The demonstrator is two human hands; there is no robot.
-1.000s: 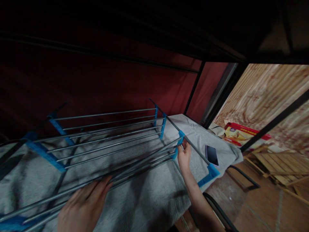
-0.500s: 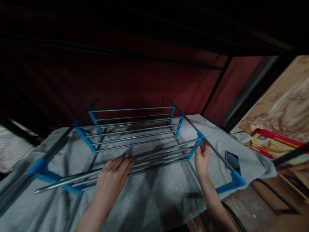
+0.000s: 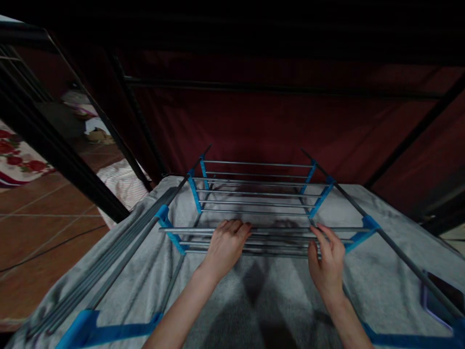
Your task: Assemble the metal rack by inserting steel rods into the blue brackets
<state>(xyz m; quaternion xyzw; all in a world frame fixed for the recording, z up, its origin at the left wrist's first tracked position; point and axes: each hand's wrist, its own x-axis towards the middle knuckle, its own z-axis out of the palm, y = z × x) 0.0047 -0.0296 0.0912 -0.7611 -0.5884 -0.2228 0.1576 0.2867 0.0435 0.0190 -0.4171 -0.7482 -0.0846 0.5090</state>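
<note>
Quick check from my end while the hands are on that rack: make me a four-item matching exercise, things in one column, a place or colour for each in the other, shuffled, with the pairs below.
Things
1. Left hand
2. Phone
3. Loose rods
4. Rack brackets

Places and colours
A. blue
B. side by side at the picture's left
C. lower right, on the grey cloth
D. over the near bars

Pairs: 1-D, 2-C, 3-B, 4-A

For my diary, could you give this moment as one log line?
Left hand: curled over grey metal rod | Right hand: half-open at same rod | Around: blue plastic-and-metal rack on grey cloth
</note>
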